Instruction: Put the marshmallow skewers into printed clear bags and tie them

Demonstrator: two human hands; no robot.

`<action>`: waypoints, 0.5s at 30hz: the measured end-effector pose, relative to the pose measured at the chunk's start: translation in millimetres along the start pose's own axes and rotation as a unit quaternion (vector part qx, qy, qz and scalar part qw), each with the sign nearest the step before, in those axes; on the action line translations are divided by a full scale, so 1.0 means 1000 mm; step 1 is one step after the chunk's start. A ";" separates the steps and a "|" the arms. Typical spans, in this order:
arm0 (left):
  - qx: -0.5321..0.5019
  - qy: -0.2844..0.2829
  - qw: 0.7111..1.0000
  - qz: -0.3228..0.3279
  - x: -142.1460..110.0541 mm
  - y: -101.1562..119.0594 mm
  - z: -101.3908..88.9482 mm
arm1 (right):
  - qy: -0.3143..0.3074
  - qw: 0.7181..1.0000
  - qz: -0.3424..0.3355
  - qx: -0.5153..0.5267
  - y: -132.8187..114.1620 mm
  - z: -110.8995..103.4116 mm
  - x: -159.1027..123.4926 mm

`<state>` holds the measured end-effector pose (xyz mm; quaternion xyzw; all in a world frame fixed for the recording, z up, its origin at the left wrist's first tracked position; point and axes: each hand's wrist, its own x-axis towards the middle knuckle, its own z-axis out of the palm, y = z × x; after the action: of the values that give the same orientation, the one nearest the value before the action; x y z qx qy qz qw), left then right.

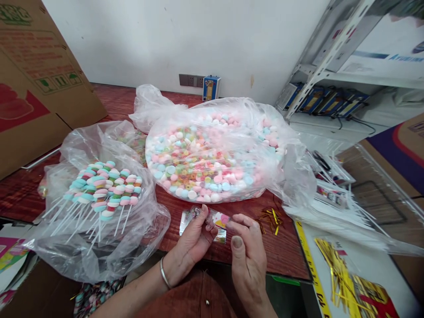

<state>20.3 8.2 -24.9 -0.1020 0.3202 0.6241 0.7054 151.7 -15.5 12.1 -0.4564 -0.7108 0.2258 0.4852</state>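
My left hand (196, 240) and my right hand (247, 247) meet at the table's front edge, both pinching a small clear printed wrapper (219, 219) with a pink picture on it. A few more such wrappers (186, 221) lie flat under my left fingers. A silver bangle sits on my left wrist. To the left, a clear bag (99, 247) holds several candy skewers (106, 190) on white sticks. Just beyond my hands lies a large clear bag of loose pastel candies (212, 159).
Gold twist ties (271, 218) are scattered on the red wooden table (285, 251) to the right of my hands. More gold ties in a packet (351, 282) lie at bottom right. Cardboard boxes (36, 84) stand left, a metal shelf (331, 53) right.
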 end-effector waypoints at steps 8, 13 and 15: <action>0.118 -0.074 0.989 0.055 -0.010 0.007 0.002 | 0.041 0.996 -0.027 -0.076 0.010 0.014 -0.002; 0.136 -0.104 0.985 0.014 -0.011 0.012 -0.002 | 0.023 0.993 -0.050 -0.104 0.013 0.010 -0.004; 0.125 -0.100 0.987 0.002 -0.007 0.012 -0.004 | 0.021 0.988 -0.078 -0.134 0.015 0.007 -0.003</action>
<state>7.5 2.6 -20.3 0.0506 0.3241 0.5878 0.7395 151.9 -9.9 -4.1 -0.4647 -0.7580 0.0805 0.4506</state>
